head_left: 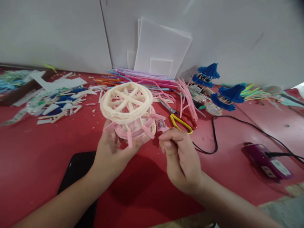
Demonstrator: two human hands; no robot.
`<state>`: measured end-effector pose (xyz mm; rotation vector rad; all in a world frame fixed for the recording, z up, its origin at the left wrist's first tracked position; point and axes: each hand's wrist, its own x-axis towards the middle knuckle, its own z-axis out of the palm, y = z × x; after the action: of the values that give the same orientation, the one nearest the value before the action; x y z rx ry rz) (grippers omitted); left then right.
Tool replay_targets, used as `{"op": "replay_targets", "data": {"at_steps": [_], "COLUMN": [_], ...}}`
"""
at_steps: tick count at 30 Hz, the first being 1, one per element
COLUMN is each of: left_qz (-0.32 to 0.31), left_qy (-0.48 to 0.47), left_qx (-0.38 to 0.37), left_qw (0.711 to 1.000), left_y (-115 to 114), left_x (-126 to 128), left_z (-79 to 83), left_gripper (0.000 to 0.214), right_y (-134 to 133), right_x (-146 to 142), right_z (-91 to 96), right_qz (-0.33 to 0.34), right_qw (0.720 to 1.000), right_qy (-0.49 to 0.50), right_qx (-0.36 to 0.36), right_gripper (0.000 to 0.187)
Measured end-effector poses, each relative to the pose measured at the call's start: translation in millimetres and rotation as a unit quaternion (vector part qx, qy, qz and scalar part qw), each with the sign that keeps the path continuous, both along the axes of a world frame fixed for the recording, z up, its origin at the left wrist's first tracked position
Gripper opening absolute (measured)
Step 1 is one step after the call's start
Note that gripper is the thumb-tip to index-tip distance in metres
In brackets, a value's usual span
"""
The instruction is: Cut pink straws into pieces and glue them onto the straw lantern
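Note:
My left hand (114,142) is closed around the lower part of a pipe-cleaner craft (127,103). Its top is a cream ring with spokes, and pink strips stick out round the lower tier. Close to the craft's right side is my right hand (180,155), with thumb and index finger pinched together. Whatever lies between those fingertips, if anything, is too small to make out. Just beyond the pinch, a small pink scrap (161,127) lies by scissors (180,122) with yellow and red handles.
Pipe cleaners (144,79) lie along the wall below white sheets (163,41). Blue-roofed models (229,96) stand at right, near a black cable and purple power strip (268,161). Cut scraps (64,101) cover the left. A black phone-like slab (76,171) lies under my left forearm.

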<state>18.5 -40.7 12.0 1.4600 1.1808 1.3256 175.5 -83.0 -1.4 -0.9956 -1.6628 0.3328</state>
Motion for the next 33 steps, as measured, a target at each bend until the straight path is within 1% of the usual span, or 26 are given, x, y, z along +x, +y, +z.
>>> {"op": "replay_targets", "data": {"at_steps": [2, 3, 5, 7, 8, 9, 11, 13, 15, 17, 19, 21, 22, 24, 26, 28, 30, 33], "left_qz": [-0.025, -0.025, 0.012, 0.056, 0.069, 0.072, 0.056, 0.06, 0.082, 0.088, 0.069, 0.058, 0.066, 0.089, 0.098, 0.085, 0.071, 0.06], "left_qy": [-0.035, -0.043, -0.059, -0.08, -0.091, -0.1, -0.123, -0.149, -0.172, -0.194, -0.203, -0.184, -0.168, -0.131, -0.115, -0.102, -0.083, -0.084], "left_qx": [-0.024, -0.033, -0.042, -0.061, -0.067, -0.072, -0.059, -0.066, -0.102, -0.133, -0.137, -0.125, -0.122, -0.135, -0.123, -0.092, -0.066, -0.047], "left_qw": [0.999, 0.998, 0.997, 0.993, 0.991, 0.99, 0.989, 0.985, 0.976, 0.968, 0.967, 0.973, 0.976, 0.978, 0.981, 0.987, 0.992, 0.993], "left_y": [1, 2, 4, 8, 10, 13, 18, 22, 26, 27, 28, 28, 28, 27, 27, 26, 25, 25], "left_x": [0, -1, -2, -4, -5, -6, -9, -11, -12, -13, -14, -16, -16, -16, -15, -15, -16, -18], "left_z": [1.7, 2.1, 1.3, -1.4, -3.1, -4.9, -7.9, -9.4, -9.8, -10.1, -11.2, -13.0, -13.8, -14.7, -14.6, -14.4, -15.5, -20.8], "left_gripper": [0.024, 0.023, 0.026, 0.03, 0.032, 0.034, 0.038, 0.041, 0.046, 0.053, 0.057, 0.055, 0.052, 0.046, 0.043, 0.045, 0.052, 0.065], "right_y": [-1, -2, -2, 0, 1, 3, 8, 13, 17, 21, 24, 26, 27, 29, 30, 32, 34, 37], "right_x": [2, 3, 4, 5, 6, 7, 12, 21, 34, 47, 57, 61, 61, 58, 55, 53, 52, 53], "right_z": [1.0, 2.0, 4.7, 7.6, 9.0, 10.5, 13.4, 15.3, 14.4, 9.6, 2.0, -5.0, -7.3, -8.3, -5.6, -1.6, 1.3, 2.3], "right_qz": [-0.002, -0.004, 0.017, 0.067, 0.091, 0.107, 0.112, 0.087, 0.024, -0.058, -0.101, -0.109, -0.112, -0.127, -0.142, -0.149, -0.149, -0.142], "right_qw": [1.0, 0.999, 0.996, 0.99, 0.986, 0.981, 0.973, 0.967, 0.956, 0.933, 0.902, 0.874, 0.864, 0.849, 0.839, 0.833, 0.832, 0.845], "right_qy": [-0.03, -0.048, -0.084, -0.118, -0.138, -0.16, -0.198, -0.237, -0.286, -0.343, -0.398, -0.438, -0.449, -0.458, -0.456, -0.453, -0.445, -0.424], "right_qx": [-0.004, -0.007, -0.018, -0.031, -0.036, -0.036, -0.03, -0.034, -0.054, -0.09, -0.135, -0.18, -0.2, -0.231, -0.259, -0.282, -0.296, -0.293], "right_gripper": [0.021, 0.02, 0.015, 0.009, 0.007, 0.008, 0.021, 0.036, 0.043, 0.047, 0.05, 0.047, 0.045, 0.042, 0.039, 0.04, 0.042, 0.044]}}
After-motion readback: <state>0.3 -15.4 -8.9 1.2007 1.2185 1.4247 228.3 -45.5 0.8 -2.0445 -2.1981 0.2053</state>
